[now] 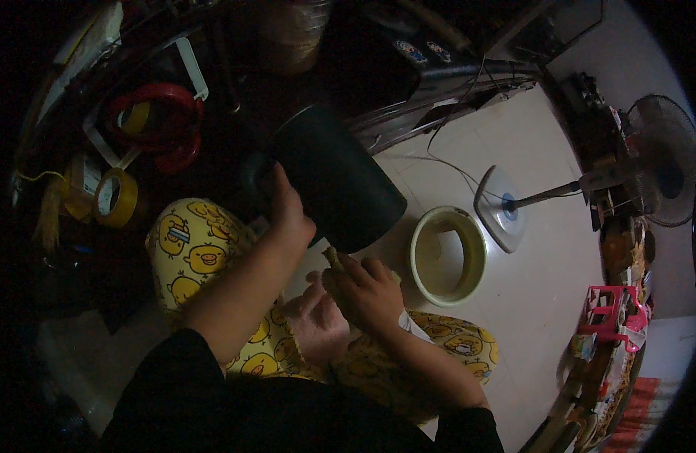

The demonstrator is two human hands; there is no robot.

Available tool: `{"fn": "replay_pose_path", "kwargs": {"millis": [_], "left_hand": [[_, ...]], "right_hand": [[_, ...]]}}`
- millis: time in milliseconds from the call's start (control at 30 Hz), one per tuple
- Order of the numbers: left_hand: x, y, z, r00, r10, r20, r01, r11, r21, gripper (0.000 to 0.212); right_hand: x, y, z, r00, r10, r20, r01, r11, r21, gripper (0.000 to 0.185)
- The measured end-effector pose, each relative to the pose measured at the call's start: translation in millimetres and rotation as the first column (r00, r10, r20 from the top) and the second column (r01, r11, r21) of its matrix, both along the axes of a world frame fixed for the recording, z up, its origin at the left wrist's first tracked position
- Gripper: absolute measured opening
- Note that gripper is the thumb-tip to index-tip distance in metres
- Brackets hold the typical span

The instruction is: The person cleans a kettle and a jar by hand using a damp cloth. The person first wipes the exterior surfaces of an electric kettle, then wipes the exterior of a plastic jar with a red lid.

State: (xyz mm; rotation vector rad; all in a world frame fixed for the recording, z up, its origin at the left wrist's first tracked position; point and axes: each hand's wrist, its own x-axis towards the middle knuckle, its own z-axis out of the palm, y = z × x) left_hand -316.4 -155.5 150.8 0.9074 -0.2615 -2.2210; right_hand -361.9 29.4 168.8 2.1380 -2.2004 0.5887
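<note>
A large dark cylindrical container point(339, 175) with a side handle lies tilted in front of me. My left hand point(290, 206) is at its handle side, thumb up, the fingers mostly hidden behind it. A crumpled greenish-brown cloth point(333, 259) pokes out of my right hand point(367, 291), which is closed around it just below the container's lower end. On my lap, over yellow trousers with chick prints point(203, 257), lies a pink cloth point(319, 325). A pale round basin point(416, 266) stands on the floor to the right of my right hand.
A standing fan point(509, 206) is on the tiled floor at the right, its cable trailing across. A red plastic object point(178, 153) and rolls of yellow tape point(116, 198) are at the left. A pink plastic stool point(608, 311) stands at the far right. Dark furniture is ahead.
</note>
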Motion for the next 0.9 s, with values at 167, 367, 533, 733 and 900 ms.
{"fn": "replay_pose_path", "kwargs": {"millis": [167,367,533,733,900], "left_hand": [[5,0,7,0.998,-0.013,0.057,0.009,0.998,0.068,0.071],[0,13,12,0.991,-0.135,0.015,0.135,0.991,0.017,0.072],[-1,14,8,0.983,-0.182,-0.012,0.180,0.979,-0.092,0.073],[1,9,15,0.971,-0.240,-0.023,0.227,0.944,-0.241,0.076],[2,18,23,0.985,-0.174,-0.009,0.164,0.943,-0.290,0.070]], "right_hand": [[-11,5,16,0.999,-0.040,0.036,0.046,0.980,-0.194,0.044],[-26,0,28,0.985,-0.161,-0.061,0.144,0.964,-0.222,0.042],[-53,-1,29,0.955,-0.222,0.196,0.269,0.926,-0.264,0.043],[-69,2,12,0.926,-0.281,0.254,0.352,0.885,-0.305,0.042],[-100,12,4,0.799,-0.445,0.404,0.524,0.845,-0.107,0.042]]}}
